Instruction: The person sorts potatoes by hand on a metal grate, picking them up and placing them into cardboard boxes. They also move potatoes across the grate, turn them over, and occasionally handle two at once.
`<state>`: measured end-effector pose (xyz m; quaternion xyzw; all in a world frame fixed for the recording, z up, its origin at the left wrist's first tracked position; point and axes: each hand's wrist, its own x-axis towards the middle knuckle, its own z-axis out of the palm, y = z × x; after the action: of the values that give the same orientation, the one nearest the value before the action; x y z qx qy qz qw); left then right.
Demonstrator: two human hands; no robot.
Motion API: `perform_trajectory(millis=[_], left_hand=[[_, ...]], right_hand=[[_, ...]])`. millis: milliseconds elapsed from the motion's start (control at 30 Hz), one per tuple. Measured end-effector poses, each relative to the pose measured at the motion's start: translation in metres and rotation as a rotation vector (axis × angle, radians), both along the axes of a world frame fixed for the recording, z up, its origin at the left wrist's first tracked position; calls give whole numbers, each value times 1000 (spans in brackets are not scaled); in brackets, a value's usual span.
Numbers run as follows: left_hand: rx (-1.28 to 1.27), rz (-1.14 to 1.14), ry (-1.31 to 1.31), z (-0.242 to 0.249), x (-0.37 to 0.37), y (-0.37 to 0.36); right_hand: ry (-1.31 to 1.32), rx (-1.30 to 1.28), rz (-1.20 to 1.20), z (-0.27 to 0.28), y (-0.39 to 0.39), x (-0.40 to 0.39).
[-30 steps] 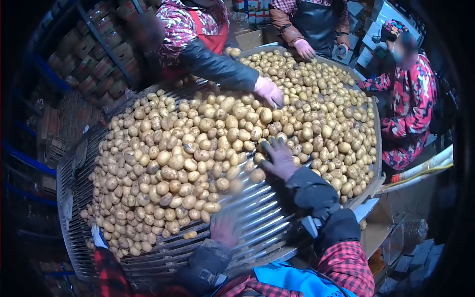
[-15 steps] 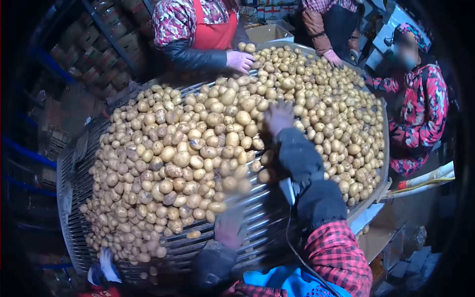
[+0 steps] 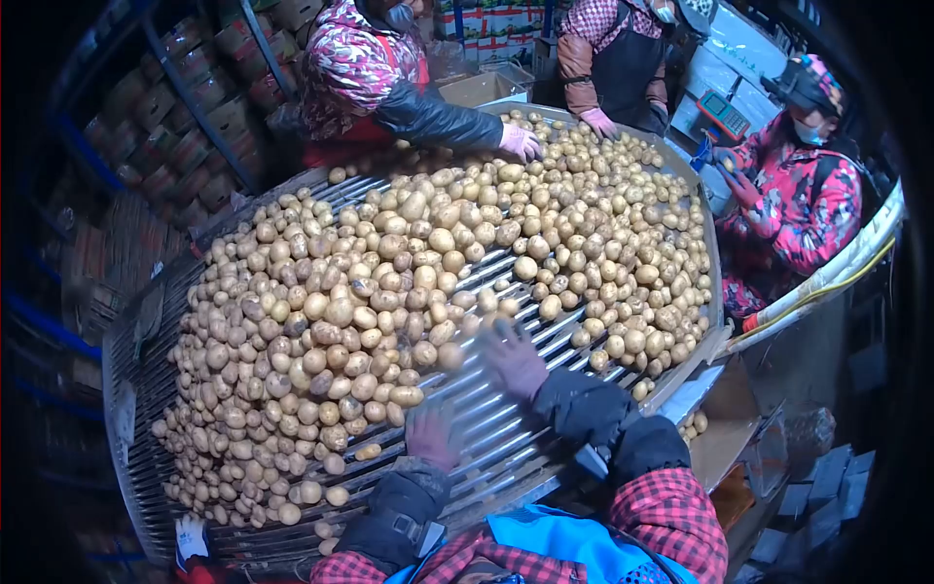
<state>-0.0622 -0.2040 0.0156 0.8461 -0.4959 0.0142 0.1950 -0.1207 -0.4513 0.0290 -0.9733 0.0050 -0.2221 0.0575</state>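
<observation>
A large pile of small yellow potatoes (image 3: 370, 302) lies on a round metal roller table (image 3: 506, 428). My left hand (image 3: 433, 436), in a dark glove, rests on bare rollers near the front rim, just below the pile's edge. My right hand (image 3: 513, 357), also gloved and blurred, hovers with fingers spread over the rollers beside a few loose potatoes. Neither hand holds anything.
Three other people work around the table: one at the back left with a gloved hand (image 3: 519, 141) on the potatoes, one at the back (image 3: 613, 58), one at the right (image 3: 788, 195). Stacked crates (image 3: 185, 97) line the left. A cardboard box (image 3: 720, 438) sits below the right rim.
My right hand pulled back from far in the pile to the bare rollers near me. Potatoes rolled, opening a gap in the middle. The view shifted slightly.
</observation>
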Motion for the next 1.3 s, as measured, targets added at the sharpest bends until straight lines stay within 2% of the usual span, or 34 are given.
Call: perform_trajectory(millis=[33,100,167,233,267,300,333,367,433,467,533,567,600,633,700,733,767,833,900,933,967,1033,1133,1167,1233,1300], left_hand=[[10,-2,-8,-1,1,-1],[11,7,-15,-3,-1,1],[76,13,46,3,0,3],[71,-5,47,3,2,-3],[73,4,69,0,0,-3],[79,11,69,-4,-2,1],[83,14,56,-7,0,2],[86,19,57,-6,2,0],[106,-10,51,6,4,1],[-80,-12,125,10,8,-4],[-64,16,156,19,1,-1],[-80,21,153,21,5,-6],[53,40,96,20,0,-3],[50,38,90,17,1,-4],[6,26,82,14,1,-4],[1,29,86,13,-1,-2],[-4,36,78,12,-1,-3],[-19,54,72,10,0,-1],[-45,54,88,8,0,-3],[-57,61,89,7,2,-3],[-48,45,119,8,3,-2],[-29,23,154,12,2,-3],[-28,39,105,17,6,-6],[-36,31,118,18,6,-7],[-24,19,127,16,4,-6],[-3,14,79,14,4,-5]], right_hand=[[-45,-95,-15,-8,-22,13],[138,129,-216,-35,-84,49],[48,75,-458,-5,-99,73],[-123,21,-212,52,-60,79],[-100,157,80,54,-40,82],[148,366,31,26,-2,101],[219,273,310,41,25,93],[-140,98,384,-1,38,89],[77,80,411,-38,23,104],[50,-16,345,-55,15,120],[-62,-28,338,-30,-17,133],[-109,-31,285,-35,-31,150],[-146,29,155,-29,-46,162],[-164,-89,86,-22,-63,166],[-136,-37,-208,-2,-86,169],[-34,23,-353,6,-87,169],[-38,11,-345,10,-87,168],[30,-104,-506,10,-85,155],[53,-4,-426,13,-74,128],[-40,-16,-330,7,-67,117],[35,-33,-245,22,-57,108],[-71,4,-163,25,-54,114],[-164,105,-312,23,-77,174],[-117,123,-362,26,-86,195],[203,327,-380,25,-101,225],[317,306,-427,24,-98,237]])
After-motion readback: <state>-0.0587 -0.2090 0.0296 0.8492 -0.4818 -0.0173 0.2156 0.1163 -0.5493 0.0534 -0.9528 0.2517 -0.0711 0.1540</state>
